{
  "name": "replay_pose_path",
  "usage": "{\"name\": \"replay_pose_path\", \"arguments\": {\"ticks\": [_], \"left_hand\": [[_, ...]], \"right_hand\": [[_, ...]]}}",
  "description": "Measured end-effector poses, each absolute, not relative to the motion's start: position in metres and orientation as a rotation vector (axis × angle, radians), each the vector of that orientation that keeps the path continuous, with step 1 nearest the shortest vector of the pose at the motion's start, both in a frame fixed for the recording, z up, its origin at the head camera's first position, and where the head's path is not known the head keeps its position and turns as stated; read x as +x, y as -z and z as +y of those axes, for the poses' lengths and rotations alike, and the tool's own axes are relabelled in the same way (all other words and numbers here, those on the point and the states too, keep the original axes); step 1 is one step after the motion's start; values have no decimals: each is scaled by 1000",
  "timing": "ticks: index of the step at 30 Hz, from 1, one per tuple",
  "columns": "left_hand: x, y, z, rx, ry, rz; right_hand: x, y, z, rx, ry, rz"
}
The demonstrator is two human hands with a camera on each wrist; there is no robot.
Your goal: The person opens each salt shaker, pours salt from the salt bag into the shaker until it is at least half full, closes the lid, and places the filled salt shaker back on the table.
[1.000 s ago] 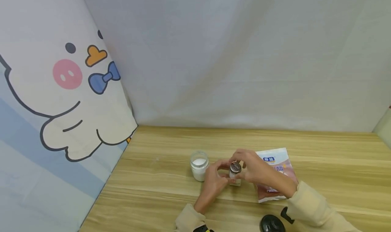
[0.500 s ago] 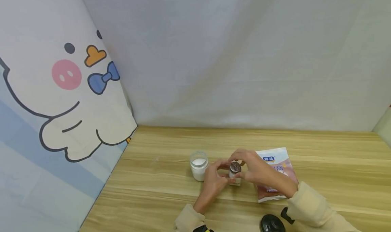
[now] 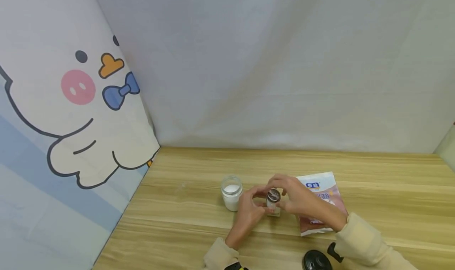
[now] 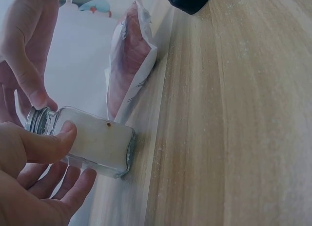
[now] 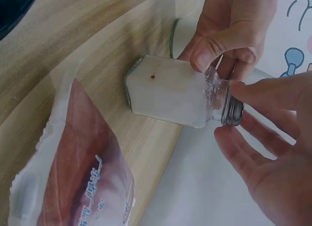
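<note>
A square glass salt shaker [image 3: 273, 202] stands upright on the table, filled with white grains almost to its shoulder. It has a silver metal cap [image 5: 233, 110] with holes in its top. My left hand [image 3: 247, 210] grips the shaker's body from the left, thumb on one face and fingers behind. From the other side my right hand [image 3: 298, 195] pinches the cap between thumb and fingers. In the left wrist view the base of the shaker body [image 4: 100, 141] meets the wooden surface.
Left of the hands stands a lidless glass jar [image 3: 232, 199] of white grains. A pink and white printed bag [image 3: 328, 195] lies under my right forearm. Near the front edge is a round black lid [image 3: 316, 260]. White grains dot the wooden table [image 4: 234, 114].
The right thumb and fingers shift slightly around the cap, and the cap's holes appear turned. The left hand, jar and bag stay put.
</note>
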State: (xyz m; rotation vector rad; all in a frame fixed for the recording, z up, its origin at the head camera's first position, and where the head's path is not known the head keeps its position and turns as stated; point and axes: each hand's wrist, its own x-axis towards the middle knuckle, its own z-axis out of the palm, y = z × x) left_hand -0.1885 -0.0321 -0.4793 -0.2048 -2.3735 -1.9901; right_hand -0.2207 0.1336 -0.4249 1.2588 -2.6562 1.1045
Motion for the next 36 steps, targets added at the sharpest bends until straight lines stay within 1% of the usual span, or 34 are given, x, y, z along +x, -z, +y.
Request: {"name": "replay_pose_path", "arguments": {"ticks": [4, 13, 16, 18, 25, 36], "left_hand": [[-188, 481, -33, -200, 1991, -2373], [-185, 476, -33, -189, 2031, -2339], [-185, 476, -33, -191, 1999, -2363], [-185, 475, -34, -193, 1975, -2391], [-185, 475, -35, -200, 1897, -2436], [-181, 470, -35, -218, 1871, -2461]], "right_hand": [[-220, 425, 134, 1273, -1125, -2644], [-212, 426, 126, 985, -1004, -2669], [-210, 425, 125, 940, -989, -2681], [-209, 424, 126, 960, -995, -2679], [-211, 424, 127, 1182, -1121, -2621], [-205, 419, 130, 1099, -1088, -2653]]}}
